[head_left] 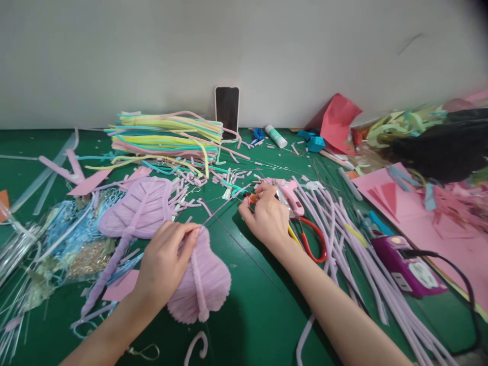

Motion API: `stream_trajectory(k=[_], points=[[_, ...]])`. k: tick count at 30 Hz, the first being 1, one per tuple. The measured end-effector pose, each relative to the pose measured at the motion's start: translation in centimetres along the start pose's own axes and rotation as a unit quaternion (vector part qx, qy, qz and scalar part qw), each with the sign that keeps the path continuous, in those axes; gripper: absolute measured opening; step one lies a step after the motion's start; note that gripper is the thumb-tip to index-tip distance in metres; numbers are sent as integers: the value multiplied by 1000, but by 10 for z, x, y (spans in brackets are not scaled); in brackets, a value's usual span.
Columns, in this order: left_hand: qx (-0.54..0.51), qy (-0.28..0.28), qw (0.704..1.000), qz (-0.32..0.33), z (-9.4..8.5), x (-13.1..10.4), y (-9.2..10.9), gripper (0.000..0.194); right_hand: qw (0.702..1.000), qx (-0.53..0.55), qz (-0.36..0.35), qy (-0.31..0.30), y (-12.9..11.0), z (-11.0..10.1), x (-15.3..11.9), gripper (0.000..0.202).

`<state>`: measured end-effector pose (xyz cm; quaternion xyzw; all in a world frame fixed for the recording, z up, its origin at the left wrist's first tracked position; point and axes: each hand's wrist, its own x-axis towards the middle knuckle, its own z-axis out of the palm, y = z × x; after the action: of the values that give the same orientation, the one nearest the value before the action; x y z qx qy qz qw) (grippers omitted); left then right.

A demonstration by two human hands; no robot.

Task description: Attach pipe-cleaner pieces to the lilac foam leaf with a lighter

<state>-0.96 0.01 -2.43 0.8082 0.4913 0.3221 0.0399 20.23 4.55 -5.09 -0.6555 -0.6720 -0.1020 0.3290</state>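
Note:
My left hand [163, 259] pinches the top edge of a lilac leaf-shaped piece [211, 279] made of fuzzy stems, with a thin stem rising from its tip. My right hand [267, 213] reaches to the tools at the centre, fingers curled down; what they hold, if anything, is hidden beneath them. Beside it lie a pink glue gun [293, 197] and red-handled scissors [315, 241]. A second lilac leaf shape [139, 208] with a wrapped stalk lies left of my left hand.
Coloured fuzzy stems [163, 137] lie bundled before a phone [227, 109] leaning on the wall. Lilac stems [358, 254] and a purple power strip [407, 267] with a black cable are at right. A glue stick [276, 136] lies behind. Beads and fringe [72, 229] crowd the left.

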Motion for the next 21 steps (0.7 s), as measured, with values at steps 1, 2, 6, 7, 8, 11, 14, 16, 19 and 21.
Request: stream_trajectory(k=[1,2,6,7,8,11,14,16,19,21], points=[[0,0,1000,0,0,0,0,11,1000,3,-4,2,0,0,0,20],[0,0,1000,1,0,0,0,11,1000,5,-8,5,0,0,0,20],[0,0,1000,3,0,0,-1,10,1000,9,-21,15,1,1,-1,20],[0,0,1000,4,-1,0,-1,10,1000,11,-23,16,1,1,-1,20],[0,0,1000,4,-1,0,-1,10,999,13,-26,16,1,1,-1,20],[3,0,1000,5,-1,0,0,11,999,15,-34,18,1,1,-1,19],[3,-1,1000,5,-1,0,0,12,999,14,-39,18,0,0,-1,19],[3,-1,1000,5,-1,0,0,12,999,15,-41,14,0,0,-2,18],[1,1,1000,7,-1,0,0,11,999,19,-43,13,0,0,-2,18],[2,1,1000,6,0,0,-1,10,999,19,-47,16,-1,1,-2,18]])
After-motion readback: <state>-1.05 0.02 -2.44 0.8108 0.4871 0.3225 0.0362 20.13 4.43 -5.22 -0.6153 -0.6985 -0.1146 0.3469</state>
